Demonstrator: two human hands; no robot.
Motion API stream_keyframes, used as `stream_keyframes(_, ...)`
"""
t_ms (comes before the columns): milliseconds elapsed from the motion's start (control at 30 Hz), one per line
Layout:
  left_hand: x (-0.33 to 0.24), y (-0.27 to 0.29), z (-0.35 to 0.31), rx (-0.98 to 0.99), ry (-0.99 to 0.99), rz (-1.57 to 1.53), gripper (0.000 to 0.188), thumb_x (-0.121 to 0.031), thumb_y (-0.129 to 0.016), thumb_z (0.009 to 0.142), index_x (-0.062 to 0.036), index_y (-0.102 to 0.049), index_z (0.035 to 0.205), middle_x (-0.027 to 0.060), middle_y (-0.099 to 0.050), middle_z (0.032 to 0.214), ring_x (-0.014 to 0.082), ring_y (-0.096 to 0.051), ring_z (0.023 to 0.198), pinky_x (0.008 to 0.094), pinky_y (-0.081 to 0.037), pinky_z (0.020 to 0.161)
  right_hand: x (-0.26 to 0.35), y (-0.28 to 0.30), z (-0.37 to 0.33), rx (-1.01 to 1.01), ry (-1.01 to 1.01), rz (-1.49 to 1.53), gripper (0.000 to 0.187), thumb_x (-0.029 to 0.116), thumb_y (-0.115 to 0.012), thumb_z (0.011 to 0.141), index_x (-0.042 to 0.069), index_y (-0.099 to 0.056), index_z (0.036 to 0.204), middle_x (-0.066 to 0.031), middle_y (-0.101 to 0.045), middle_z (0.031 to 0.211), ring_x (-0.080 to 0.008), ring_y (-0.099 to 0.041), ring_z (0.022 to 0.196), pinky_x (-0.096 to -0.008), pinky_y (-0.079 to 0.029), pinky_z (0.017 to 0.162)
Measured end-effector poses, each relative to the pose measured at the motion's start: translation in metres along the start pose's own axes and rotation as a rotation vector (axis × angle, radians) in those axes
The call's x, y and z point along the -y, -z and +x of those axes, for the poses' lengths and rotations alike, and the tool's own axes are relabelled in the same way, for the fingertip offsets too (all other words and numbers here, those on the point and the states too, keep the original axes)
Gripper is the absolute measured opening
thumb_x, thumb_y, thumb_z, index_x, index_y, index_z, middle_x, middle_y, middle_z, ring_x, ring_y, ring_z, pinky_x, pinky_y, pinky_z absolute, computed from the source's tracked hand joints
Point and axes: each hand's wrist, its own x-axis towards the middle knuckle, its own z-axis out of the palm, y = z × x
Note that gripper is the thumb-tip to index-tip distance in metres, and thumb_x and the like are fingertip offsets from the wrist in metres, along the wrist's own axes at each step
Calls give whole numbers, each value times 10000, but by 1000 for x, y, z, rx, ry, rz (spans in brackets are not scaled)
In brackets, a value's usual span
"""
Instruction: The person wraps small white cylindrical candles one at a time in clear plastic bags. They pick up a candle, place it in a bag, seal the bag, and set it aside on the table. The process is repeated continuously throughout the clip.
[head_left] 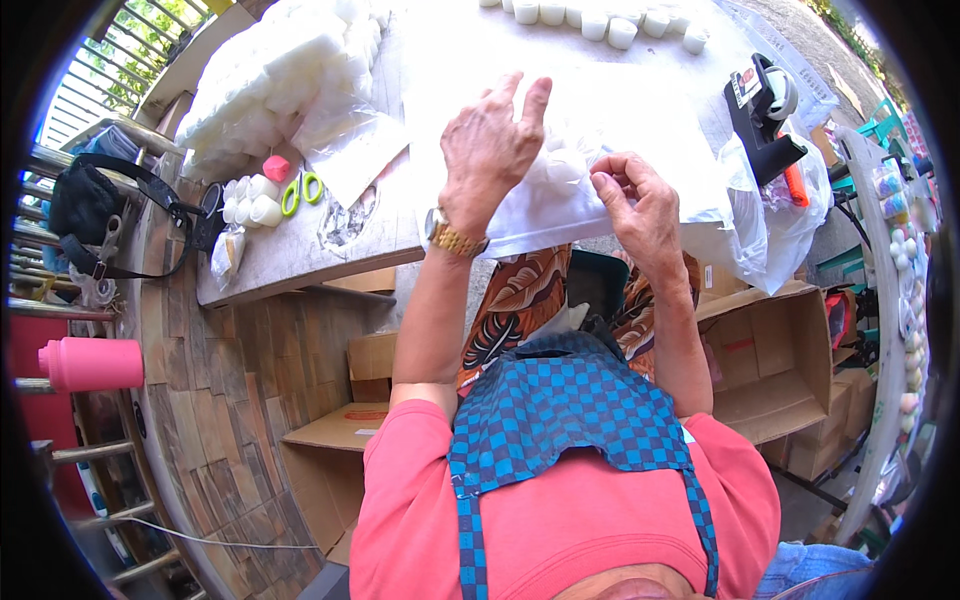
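Note:
My left hand (490,150), with a gold watch (455,236) at its wrist, is raised above a white sheet (630,110) on the table. Its fingers are stretched out and hold nothing I can see. Just right of it, several small white cup-shaped pieces (563,168) lie close together near the table's front edge. Beside them is my right hand (642,208), thumb and fingertips drawn together. Whatever may be between those fingertips is too small or too bright to make out.
A large plastic-wrapped pile of white pieces (270,85) covers the back left. Green-handled scissors (302,192) lie in front. More white cups (594,25) line the far edge. A black tape dispenser (760,125) and plastic bags (765,225) sit at right. Cardboard boxes (765,355) stand below.

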Motion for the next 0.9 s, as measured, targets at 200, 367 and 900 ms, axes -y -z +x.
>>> stream_keyframes(200, 25, 23, -53, 138, -57, -194, 540, -538, -683, 825, -25, -689, 991, 161, -692, 959, 301, -676, 868, 466, -441, 942, -1, -4, -8, -14, 255, -370, 118, 115, -690, 868, 10, -652, 906, -78, -637, 825, -190, -603, 758, -329, -499, 699)
stream_keyframes(367, 36, 9, -60, -13, -219, -247, 293, -302, -727, 865, -22, -679, 936, 96, -670, 830, 206, -623, 770, 331, -498, 693, -10, -16, -7, -90, 383, -431, 123, 129, -692, 845, 24, -630, 828, -104, -636, 812, -274, -615, 728, -373, -487, 713)
stream_keyframes(900, 4, 8, -7, -600, -453, -15, 164, -215, -661, 911, -76, -634, 829, 73, -640, 726, 251, -630, 660, 506, -434, 1012, 13, 11, 44, -392, 757, -586, 163, 92, -708, 859, 67, -549, 830, -84, -605, 810, -253, -586, 754, -367, -454, 692)
